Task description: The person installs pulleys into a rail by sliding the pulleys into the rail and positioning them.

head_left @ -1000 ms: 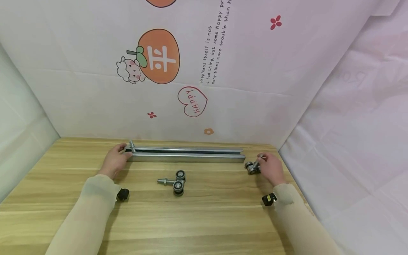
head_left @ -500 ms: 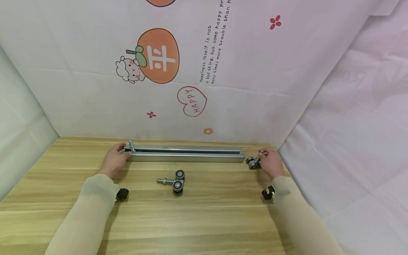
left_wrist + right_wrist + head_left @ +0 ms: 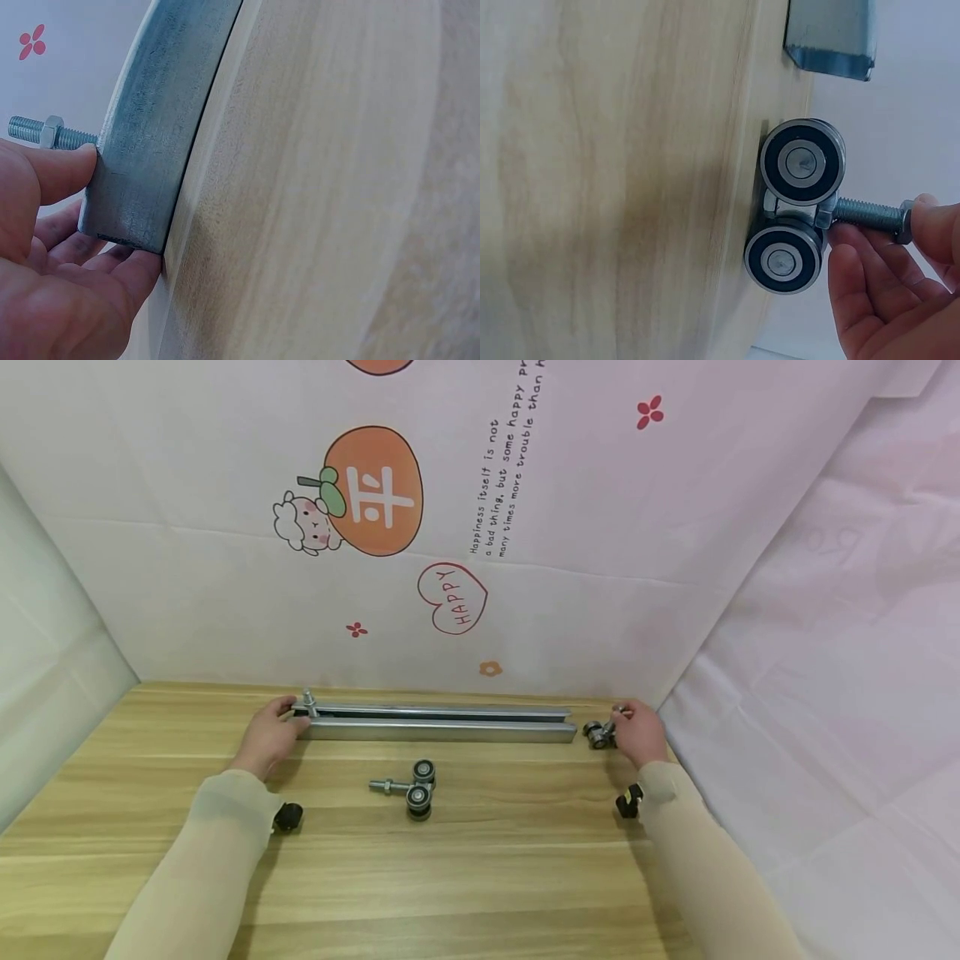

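"While the right hand (image 3: 637, 735) is pinching, where's the roller (image 3: 597, 735)?"

"Just to that hand's left. Thumb and fingers have the roller bolt (image 3: 866, 215); wheels (image 3: 802, 162) stick out past the fingertips, toward the rail (image 3: 442, 732)."

"Touching the rail?"

"No, apart, just beyond its right end, a bit of table (image 3: 450, 877) between. Wheels sit right by the table surface; can't tell if they touch."

"And the left hand (image 3: 268, 735)?"

"Gripping the rail's left end: thumb on the upper edge, fingers at the bottom corner of the end. Rail lies flat along the table's back edge."

"What stands at that end?"

"A rail bolt (image 3: 308, 700) with a nut (image 3: 51, 132), sticking up from the rail, right by the left thumb. Its lower part is hidden."

"Anything else?"

"A second roller (image 3: 420, 791), on the table in front of the rail, between the two hands, touched by neither. Nearer the left hand, its bolt pointing left, wheels to the right. Behind everything, white cloth (image 3: 600, 510) with printed fruit, a heart and lettering."
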Demonstrator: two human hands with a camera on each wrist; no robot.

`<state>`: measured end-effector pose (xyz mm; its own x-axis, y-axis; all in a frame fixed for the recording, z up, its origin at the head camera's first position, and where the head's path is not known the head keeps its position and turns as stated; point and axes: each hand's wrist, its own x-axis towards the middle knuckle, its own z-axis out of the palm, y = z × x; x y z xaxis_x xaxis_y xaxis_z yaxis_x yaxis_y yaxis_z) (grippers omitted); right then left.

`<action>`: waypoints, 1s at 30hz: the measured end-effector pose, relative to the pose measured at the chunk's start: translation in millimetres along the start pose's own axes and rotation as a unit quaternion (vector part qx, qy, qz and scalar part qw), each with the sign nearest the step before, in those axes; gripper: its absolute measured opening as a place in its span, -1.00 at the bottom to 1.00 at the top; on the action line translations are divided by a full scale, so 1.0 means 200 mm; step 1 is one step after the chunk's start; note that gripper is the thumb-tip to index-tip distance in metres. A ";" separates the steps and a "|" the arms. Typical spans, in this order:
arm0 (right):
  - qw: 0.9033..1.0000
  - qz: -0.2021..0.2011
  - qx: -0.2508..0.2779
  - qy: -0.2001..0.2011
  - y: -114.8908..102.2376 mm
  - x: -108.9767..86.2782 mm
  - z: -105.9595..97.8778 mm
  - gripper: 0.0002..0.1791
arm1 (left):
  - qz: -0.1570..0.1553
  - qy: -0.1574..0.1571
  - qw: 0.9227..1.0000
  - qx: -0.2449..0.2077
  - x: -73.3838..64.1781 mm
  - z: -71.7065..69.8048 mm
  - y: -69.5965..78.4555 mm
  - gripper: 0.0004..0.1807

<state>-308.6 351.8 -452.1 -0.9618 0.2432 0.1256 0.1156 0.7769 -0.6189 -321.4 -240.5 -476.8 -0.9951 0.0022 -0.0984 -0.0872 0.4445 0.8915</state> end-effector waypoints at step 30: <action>1.000 -0.008 0.001 0.025 -0.07 0.05 0.12 -0.69 | -0.001 0.006 1.000 -0.009 0.00 0.01 -0.01 -0.28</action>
<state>-325.7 329.5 -461.0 -0.9501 0.2586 0.1741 0.0992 0.7802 -0.6177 -322.0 -240.2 -479.3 -0.9954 -0.0099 -0.0958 -0.0907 0.4288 0.8988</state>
